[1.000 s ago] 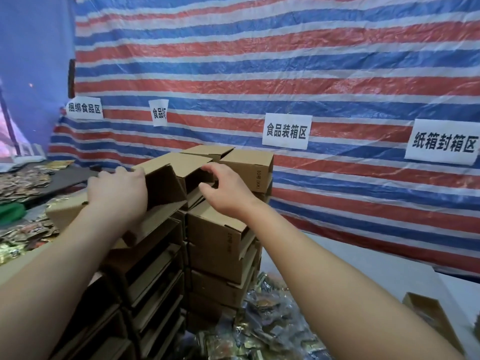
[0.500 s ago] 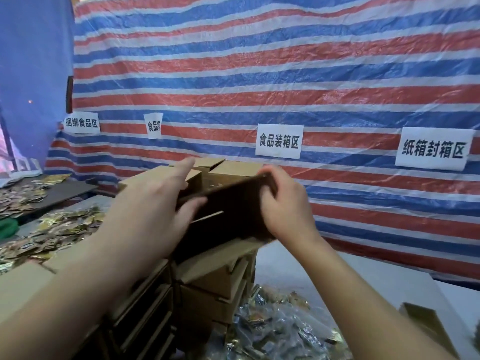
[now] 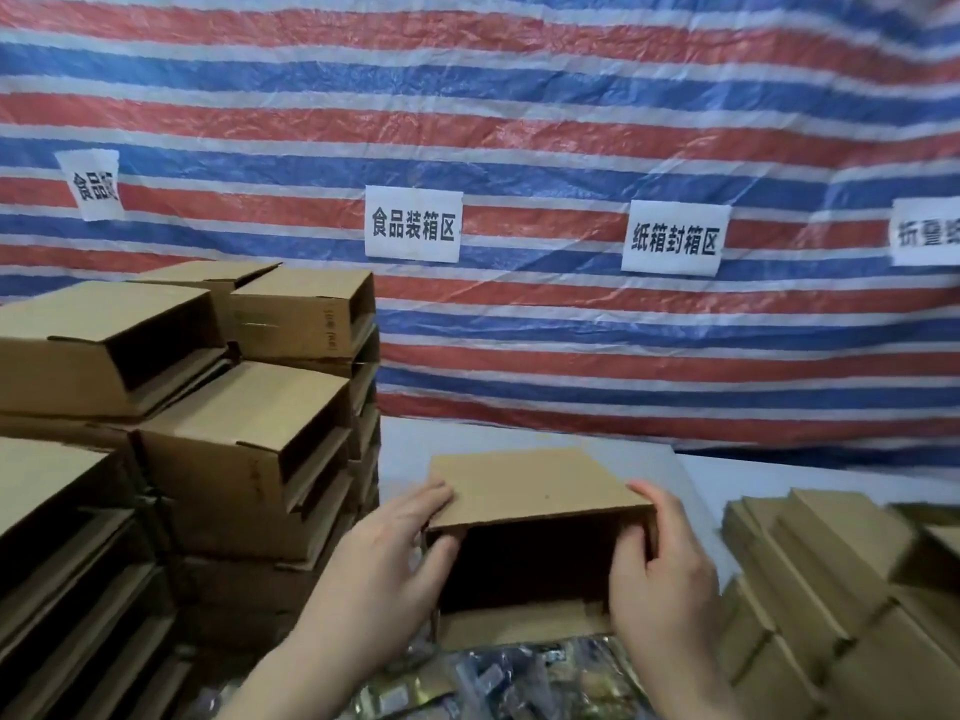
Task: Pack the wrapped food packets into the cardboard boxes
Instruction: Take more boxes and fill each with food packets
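My left hand (image 3: 400,574) and right hand (image 3: 660,569) grip opposite sides of an open cardboard box (image 3: 530,532) over what look like wrapped packets (image 3: 498,683), stacked boxes (image 3: 234,433) left of them, closed boxes (image 3: 831,589) right.

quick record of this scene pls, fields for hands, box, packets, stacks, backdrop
left hand: grips the open box's left side
right hand: grips its right side
open box: on its side, opening toward the camera, inside dark
packets: loose pile just below the box
empty box stack: left
flat boxes: right
backdrop: striped tarp with paper signs
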